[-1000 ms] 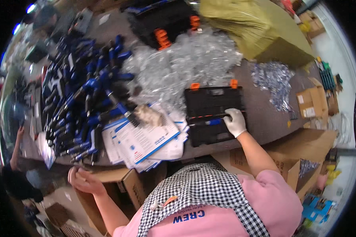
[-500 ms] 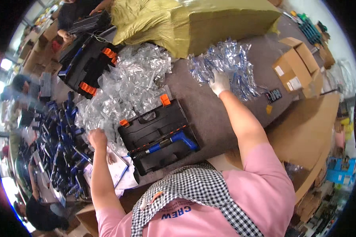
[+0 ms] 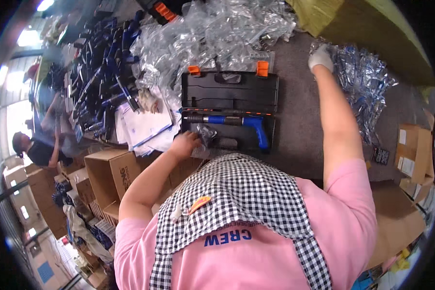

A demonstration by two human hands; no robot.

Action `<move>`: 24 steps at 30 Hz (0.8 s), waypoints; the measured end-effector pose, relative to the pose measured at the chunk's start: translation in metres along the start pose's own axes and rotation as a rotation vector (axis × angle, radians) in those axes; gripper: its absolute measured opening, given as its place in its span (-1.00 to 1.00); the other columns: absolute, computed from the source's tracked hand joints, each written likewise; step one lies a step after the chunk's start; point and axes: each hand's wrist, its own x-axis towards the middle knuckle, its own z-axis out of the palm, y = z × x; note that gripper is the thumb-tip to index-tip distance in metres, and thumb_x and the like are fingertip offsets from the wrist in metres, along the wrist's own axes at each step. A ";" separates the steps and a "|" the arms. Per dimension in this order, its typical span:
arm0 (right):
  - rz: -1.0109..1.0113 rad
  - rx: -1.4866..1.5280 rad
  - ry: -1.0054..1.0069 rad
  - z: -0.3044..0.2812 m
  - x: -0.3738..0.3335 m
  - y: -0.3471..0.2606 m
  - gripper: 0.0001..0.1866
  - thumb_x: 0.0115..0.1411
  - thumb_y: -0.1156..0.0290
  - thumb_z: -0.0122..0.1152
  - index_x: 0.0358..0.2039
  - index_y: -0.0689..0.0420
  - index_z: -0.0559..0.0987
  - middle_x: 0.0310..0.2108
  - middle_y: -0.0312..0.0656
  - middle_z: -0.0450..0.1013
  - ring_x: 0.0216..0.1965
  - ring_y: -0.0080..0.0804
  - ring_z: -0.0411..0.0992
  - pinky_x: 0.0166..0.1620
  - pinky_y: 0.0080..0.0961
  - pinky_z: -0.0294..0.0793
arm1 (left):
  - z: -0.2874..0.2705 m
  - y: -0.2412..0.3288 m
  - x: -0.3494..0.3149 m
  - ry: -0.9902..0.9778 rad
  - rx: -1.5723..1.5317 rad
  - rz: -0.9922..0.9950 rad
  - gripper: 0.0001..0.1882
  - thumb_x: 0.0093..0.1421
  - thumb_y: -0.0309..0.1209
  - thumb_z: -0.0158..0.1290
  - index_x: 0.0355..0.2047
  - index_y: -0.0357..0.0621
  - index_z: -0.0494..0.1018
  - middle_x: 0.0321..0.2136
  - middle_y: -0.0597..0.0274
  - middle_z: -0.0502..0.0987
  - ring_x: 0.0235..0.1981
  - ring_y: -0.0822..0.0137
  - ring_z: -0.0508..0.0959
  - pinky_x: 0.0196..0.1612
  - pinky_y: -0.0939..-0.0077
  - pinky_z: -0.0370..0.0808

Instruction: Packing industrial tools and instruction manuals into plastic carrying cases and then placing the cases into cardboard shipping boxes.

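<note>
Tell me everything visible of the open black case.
The case is black, looks like moulded plastic, and lies open on the table, its lid on the far side. Two orange latches stick out from the lid's far edge. Both halves have shaped recesses. The near half holds a blue and black pistol-shaped tool; a clear plastic bag lies over that half's left part. The left hand is at the near left corner; whether they touch is unclear.

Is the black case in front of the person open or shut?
Open: the black case lies spread, its orange latches at the far edge, the blue-and-black tool showing in the near half.
</note>
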 end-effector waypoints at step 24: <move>0.682 1.387 -0.606 0.094 -0.397 -0.038 -0.71 0.18 0.49 0.24 -0.17 0.44 0.48 -0.24 0.01 0.50 -0.28 -0.14 0.57 -0.24 -0.29 0.66 | -0.015 -0.005 0.036 -0.237 0.050 -0.294 -0.81 0.12 -0.37 0.03 -0.32 -0.06 0.62 -0.19 0.04 0.60 -0.17 0.16 0.63 -0.22 0.27 0.59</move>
